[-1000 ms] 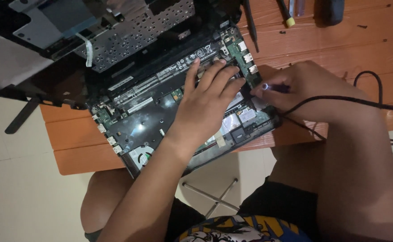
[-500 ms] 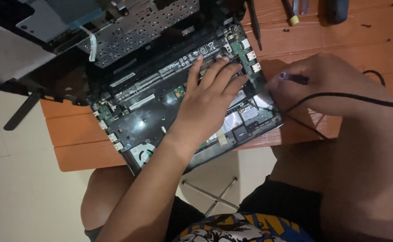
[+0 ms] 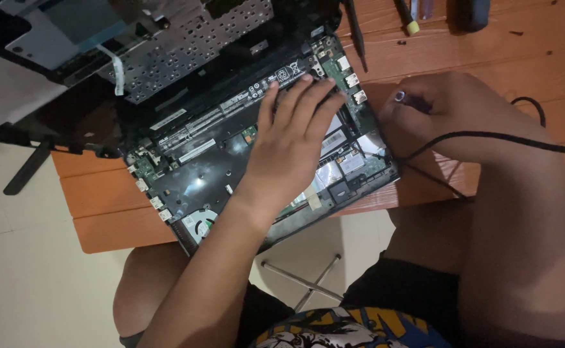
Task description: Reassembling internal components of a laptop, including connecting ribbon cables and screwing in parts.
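An opened laptop base (image 3: 192,174) lies tilted on an orange wooden table (image 3: 102,206), its circuit board, fan and black covers exposed. My left hand (image 3: 292,138) lies flat on the board's right half, fingers spread and pointing away from me. My right hand (image 3: 443,113) is beside the laptop's right edge, closed around a small dark tool whose purple tip (image 3: 400,96) shows at the thumb side. A black cable (image 3: 508,138) crosses over my right wrist.
The detached keyboard panel (image 3: 186,45) with its metal backing leans at the top left. Screwdrivers (image 3: 408,16) and a dark object (image 3: 472,13) lie at the table's far edge. Metal chair legs (image 3: 302,280) and pale floor show below the table.
My right hand has drawn away from the laptop's right edge, moving right and up with the tool. My left hand has stayed pressed on the board.
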